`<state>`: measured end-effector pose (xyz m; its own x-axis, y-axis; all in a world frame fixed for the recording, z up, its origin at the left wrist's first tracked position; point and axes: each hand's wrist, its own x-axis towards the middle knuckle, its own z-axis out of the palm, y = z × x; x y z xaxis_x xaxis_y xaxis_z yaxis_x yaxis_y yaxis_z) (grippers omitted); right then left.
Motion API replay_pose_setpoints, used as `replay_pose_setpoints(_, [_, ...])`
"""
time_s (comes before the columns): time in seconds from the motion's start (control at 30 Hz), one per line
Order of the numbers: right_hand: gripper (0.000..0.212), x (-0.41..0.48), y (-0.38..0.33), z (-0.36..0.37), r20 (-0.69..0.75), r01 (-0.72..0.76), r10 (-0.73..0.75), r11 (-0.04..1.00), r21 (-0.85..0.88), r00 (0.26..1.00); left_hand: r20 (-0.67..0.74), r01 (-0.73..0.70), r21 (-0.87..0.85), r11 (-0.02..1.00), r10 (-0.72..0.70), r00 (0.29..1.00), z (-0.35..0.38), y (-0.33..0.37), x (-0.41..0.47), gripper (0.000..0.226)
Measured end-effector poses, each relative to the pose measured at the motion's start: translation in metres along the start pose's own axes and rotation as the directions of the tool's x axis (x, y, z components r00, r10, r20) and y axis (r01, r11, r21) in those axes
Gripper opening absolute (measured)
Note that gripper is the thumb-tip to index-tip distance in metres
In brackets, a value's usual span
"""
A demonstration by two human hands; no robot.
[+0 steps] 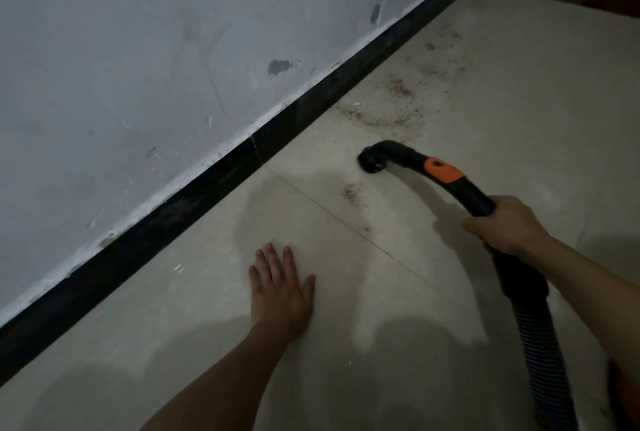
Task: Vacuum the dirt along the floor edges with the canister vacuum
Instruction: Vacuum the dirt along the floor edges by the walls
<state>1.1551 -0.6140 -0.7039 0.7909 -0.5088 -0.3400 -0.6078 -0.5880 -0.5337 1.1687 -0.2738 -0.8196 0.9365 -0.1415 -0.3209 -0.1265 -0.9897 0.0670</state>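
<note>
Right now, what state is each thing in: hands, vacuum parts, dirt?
left hand: open, flat on the floor.
right hand: grips the vacuum handle.
nozzle: mouth down at the floor, apart from the baseboard.
hose: runs off the bottom edge.
large dirt patch: not vacuumed, beyond the nozzle.
small dirt patch: not vacuumed, beside the nozzle.

Floor (485,139) is looking like smooth pale tile w/ a soft sheen, and gritty brown dirt (377,112) is dusting it. Skirting (194,188) is showing as glossy black tile w/ white paint smears along the top. Wall (138,49) is reading as matt paint, scuffed + chipped. Vac handle (415,158) is looking like matt black plastic, orange insert (444,170) plastic too, hose (540,337) ribbed.
</note>
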Motion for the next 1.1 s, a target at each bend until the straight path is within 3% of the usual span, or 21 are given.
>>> replay_pose_setpoints(0.23, [0.012,-0.029,0.022,-0.009,0.131,0.022,-0.018,0.999,-0.03,0.991,-0.03,0.013,-0.027,1.0,-0.013,0.999,0.001,0.008,-0.003,0.089])
replay_pose_setpoints(0.43, [0.019,-0.033,0.021,0.001,-0.02,0.014,-0.013,1.0,0.021,1.0,-0.009,0.032,0.001,0.999,-0.032,0.999,-0.001,0.011,-0.003,0.075])
replay_pose_setpoints(0.6, [0.017,-0.035,0.009,0.015,0.157,0.062,-0.065,0.998,0.024,0.985,-0.006,0.011,-0.005,1.0,-0.011,1.0,-0.003,0.007,-0.002,0.074])
replay_pose_setpoints(0.8, [0.018,-0.046,0.049,-0.027,-0.053,-0.06,0.059,0.998,-0.011,0.997,-0.044,0.014,-0.034,0.999,-0.016,0.999,0.002,0.007,-0.002,0.073])
replay_pose_setpoints(1.03, [0.017,-0.096,0.054,0.001,0.179,0.014,-0.01,1.0,-0.02,0.984,-0.092,0.125,-0.125,0.984,-0.137,0.986,0.004,0.031,0.008,0.067])
replay_pose_setpoints(1.1, [0.017,-0.107,0.06,0.004,0.164,-0.008,0.01,1.0,-0.014,0.986,-0.118,0.105,-0.14,0.985,-0.121,0.986,0.006,0.039,0.014,0.064])
